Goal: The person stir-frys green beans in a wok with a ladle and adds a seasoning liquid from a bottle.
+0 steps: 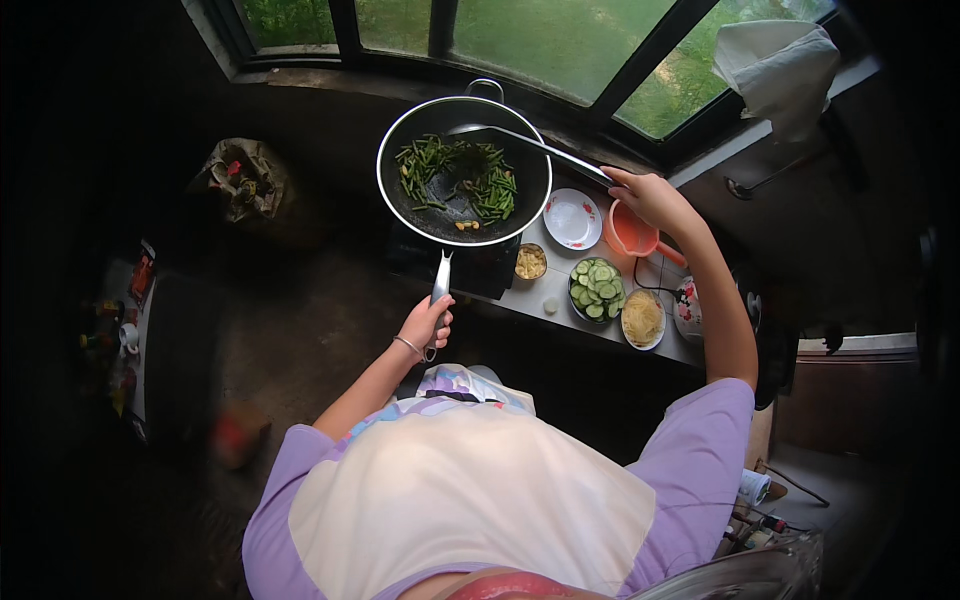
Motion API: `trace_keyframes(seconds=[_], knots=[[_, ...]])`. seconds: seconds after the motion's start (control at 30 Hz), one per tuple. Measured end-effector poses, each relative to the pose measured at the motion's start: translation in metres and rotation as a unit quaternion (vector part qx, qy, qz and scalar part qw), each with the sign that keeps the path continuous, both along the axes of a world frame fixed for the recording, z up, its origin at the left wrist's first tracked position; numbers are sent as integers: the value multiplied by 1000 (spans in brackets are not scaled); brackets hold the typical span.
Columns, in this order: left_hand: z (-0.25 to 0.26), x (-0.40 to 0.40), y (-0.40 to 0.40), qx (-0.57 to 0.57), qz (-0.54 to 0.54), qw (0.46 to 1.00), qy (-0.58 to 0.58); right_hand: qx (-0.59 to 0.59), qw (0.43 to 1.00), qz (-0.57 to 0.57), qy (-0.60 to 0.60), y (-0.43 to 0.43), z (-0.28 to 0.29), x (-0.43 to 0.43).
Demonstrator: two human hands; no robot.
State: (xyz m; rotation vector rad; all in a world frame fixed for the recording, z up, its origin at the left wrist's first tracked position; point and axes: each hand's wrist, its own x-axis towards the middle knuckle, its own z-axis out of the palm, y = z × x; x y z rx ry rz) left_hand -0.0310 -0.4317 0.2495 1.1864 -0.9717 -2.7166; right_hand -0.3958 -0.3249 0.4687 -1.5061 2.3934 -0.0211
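My left hand is closed around the metal handle of a wok, which sits over a dark cooktop. My right hand grips the long handle of a metal spatula whose head lies inside the wok by its far wall. Cut green beans are spread in the wok, mostly to the left and right, with several yellowish pieces near its front. Below my right hand stands an orange plastic dipper, beside a white plate with a red floral pattern.
On the tiled counter stand a bowl of sliced cucumber, a dish of pale shreds and a small bowl of chopped pieces. A window lies behind the wok. An open bag is at the left.
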Motion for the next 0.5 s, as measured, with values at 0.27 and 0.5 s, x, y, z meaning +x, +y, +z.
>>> trace_keyframes(seconds=[0.27,0.5], knots=[[-2,-1,-1,0,1,1000,7,38,973,-112,-200,23,-33,48],[-3,-2,-1,2,-6,1000,10,75,963,-222,-132,40,17,62]])
